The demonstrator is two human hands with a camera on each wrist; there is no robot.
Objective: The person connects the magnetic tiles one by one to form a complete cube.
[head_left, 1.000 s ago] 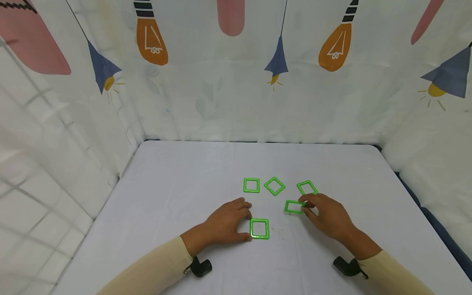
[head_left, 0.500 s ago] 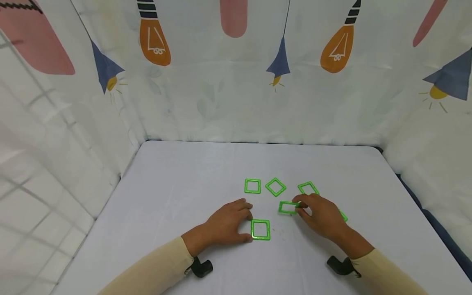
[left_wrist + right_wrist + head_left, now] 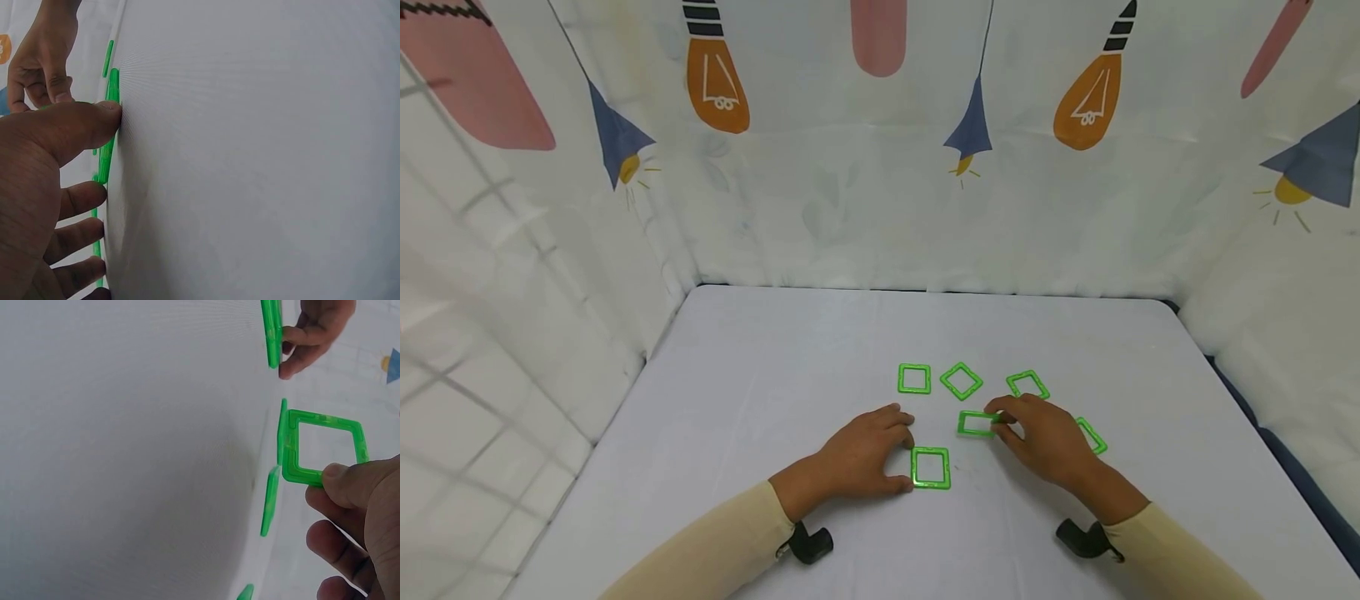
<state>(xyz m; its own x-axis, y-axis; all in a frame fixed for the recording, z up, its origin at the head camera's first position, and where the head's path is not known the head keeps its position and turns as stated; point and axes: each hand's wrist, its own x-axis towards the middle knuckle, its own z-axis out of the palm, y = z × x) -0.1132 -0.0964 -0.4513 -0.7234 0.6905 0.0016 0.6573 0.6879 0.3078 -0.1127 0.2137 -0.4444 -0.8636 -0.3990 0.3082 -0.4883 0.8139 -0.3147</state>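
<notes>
A person sits two hands to work on a white-covered table (image 3: 775,350), with a green plastic square, the near square (image 3: 931,451), just beside the left hand (image 3: 867,454). That hand's fingers are spread and relaxed, thumb and forefinger touching the square's left side, probably to stop it sliding. Beyond the near square and to its right, the right hand (image 3: 1048,437) pinches a second square, the held square (image 3: 292,447), by one side, tilted up from the cloth; the one-sided grip seems meant to leave the opposite edge free. Farther beyond the near square lie a straight-set square (image 3: 913,391) and a turned square (image 3: 952,389); beyond and well to its right, a slanted square (image 3: 1019,376) and a far-right square (image 3: 1096,432), the last partly hidden by the right hand. Fingers mask the held square's gripped side, and whether its lower edge meets the cloth cannot be told. Both sleeves (image 3: 715,542) are cut off at the bottom.
</notes>
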